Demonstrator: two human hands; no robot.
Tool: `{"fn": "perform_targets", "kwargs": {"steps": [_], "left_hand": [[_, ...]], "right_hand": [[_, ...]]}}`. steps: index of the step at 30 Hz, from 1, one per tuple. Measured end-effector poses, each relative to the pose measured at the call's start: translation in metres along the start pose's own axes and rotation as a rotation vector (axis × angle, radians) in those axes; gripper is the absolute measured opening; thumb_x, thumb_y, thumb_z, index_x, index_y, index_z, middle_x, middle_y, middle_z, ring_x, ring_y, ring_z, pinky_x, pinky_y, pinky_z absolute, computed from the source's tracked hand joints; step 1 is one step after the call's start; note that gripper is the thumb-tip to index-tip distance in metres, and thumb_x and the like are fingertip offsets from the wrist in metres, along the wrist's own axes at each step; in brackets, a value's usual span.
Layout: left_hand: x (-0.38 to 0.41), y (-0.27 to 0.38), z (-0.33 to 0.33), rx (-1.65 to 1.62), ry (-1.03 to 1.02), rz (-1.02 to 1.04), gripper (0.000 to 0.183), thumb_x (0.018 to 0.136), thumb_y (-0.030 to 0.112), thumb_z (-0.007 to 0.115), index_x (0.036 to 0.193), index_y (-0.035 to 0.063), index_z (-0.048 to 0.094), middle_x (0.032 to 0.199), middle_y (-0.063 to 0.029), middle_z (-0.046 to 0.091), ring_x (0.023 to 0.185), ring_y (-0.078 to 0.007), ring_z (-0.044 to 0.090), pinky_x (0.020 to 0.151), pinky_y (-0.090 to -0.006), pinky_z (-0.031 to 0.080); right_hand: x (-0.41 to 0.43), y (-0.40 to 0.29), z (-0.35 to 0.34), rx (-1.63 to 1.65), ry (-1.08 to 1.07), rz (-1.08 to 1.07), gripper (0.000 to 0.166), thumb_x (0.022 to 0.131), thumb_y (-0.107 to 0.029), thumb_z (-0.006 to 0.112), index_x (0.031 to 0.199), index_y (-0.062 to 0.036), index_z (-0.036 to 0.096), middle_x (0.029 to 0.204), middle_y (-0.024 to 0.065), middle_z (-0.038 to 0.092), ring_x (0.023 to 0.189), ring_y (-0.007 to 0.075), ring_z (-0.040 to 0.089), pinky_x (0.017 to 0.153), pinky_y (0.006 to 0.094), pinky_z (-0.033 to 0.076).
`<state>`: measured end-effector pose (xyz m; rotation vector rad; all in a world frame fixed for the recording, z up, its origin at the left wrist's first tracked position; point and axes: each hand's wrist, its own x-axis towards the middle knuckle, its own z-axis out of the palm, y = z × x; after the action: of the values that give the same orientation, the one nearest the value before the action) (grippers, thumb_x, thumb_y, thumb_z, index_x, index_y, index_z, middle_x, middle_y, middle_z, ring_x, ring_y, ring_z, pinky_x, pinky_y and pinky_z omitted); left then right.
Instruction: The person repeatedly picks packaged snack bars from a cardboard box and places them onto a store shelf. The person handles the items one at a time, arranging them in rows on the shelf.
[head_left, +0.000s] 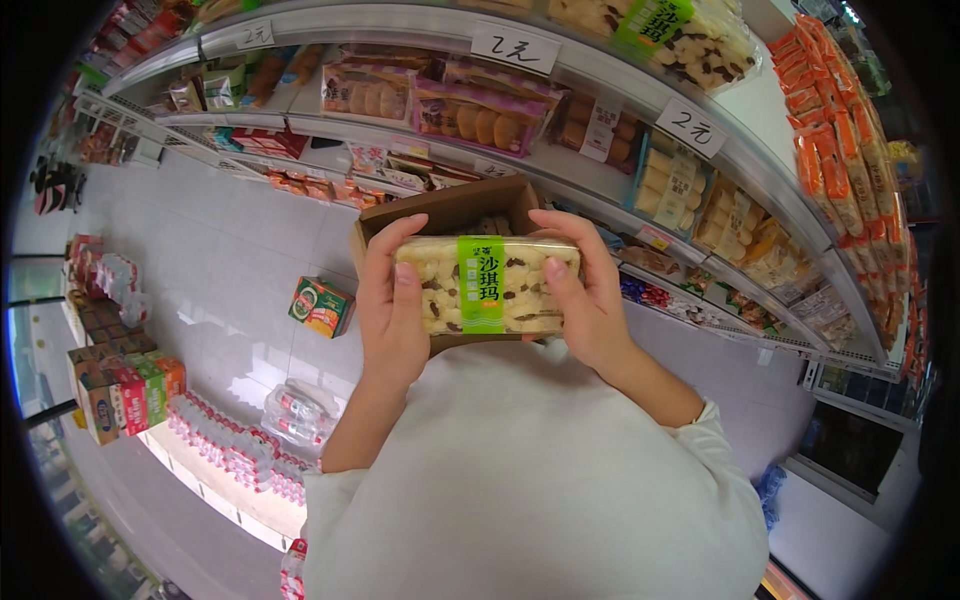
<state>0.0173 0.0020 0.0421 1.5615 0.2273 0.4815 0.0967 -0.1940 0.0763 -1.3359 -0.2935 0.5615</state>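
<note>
Between my two hands is a clear-wrapped pack of sachima pastry (517, 285), pale with dark raisin-like bits and a green label band. My left hand (394, 292) grips its left end, thumb on the front face. On the right end, my right hand (589, 292) holds it the same way. Just behind and below the pack stands an open cardboard box (442, 196); part of its contents shows inside, too dim to name. A similar green-labelled sachima pack (664, 34) lies on the upper shelf ahead.
Curved store shelves (600, 75) hold packaged pastries (480, 116) and handwritten price cards (516, 46). Orange snack packs (832, 150) are stacked at right. A green and orange carton (321, 306) sits on the floor at left, near wrapped bottle packs (300, 412) and stacked cartons (127, 390).
</note>
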Motion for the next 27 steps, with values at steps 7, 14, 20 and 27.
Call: {"fn": "perform_targets", "kwargs": {"steps": [7,14,20,27], "left_hand": [[-0.009,0.005,-0.005,0.025,-0.036,0.074,0.036,0.112,0.033,0.043,0.129,0.0046,0.057,0.118,-0.0055,0.059,0.084,-0.0076,0.062,0.055,-0.0201,0.051],[-0.001,0.009,0.006,-0.255,0.007,-0.147,0.032,0.112,0.032,0.046,0.125,0.0069,0.059,0.110,-0.0028,0.060,0.071,-0.0042,0.059,0.047,-0.0186,0.049],[0.005,0.003,0.011,-0.171,0.015,-0.014,0.028,0.112,0.027,0.046,0.122,0.0060,0.061,0.108,-0.0020,0.061,0.076,-0.0047,0.059,0.053,-0.0197,0.050],[0.023,0.001,0.019,-0.164,-0.030,-0.033,0.029,0.111,0.024,0.049,0.124,0.0011,0.062,0.120,-0.0062,0.063,0.106,-0.0116,0.058,0.095,-0.0262,0.047]], "right_hand": [[0.011,0.009,-0.007,0.269,-0.054,0.120,0.036,0.113,-0.036,0.039,0.127,-0.0076,0.056,0.107,0.0092,0.066,0.078,0.0149,0.072,0.049,0.0290,0.061],[0.010,0.020,-0.014,-0.491,0.052,-0.652,0.034,0.112,-0.025,0.048,0.118,0.0025,0.066,0.109,0.0103,0.071,0.098,0.0184,0.066,0.085,0.0300,0.050],[0.000,-0.001,-0.016,0.154,0.004,0.006,0.036,0.113,-0.028,0.044,0.125,-0.0007,0.064,0.109,0.0113,0.069,0.099,0.0168,0.066,0.086,0.0318,0.052],[0.009,-0.050,-0.036,-1.248,0.058,-0.923,0.048,0.091,-0.038,0.075,0.130,-0.0124,0.066,0.139,0.0148,0.059,0.127,0.0314,0.059,0.109,0.0562,0.043]]}}
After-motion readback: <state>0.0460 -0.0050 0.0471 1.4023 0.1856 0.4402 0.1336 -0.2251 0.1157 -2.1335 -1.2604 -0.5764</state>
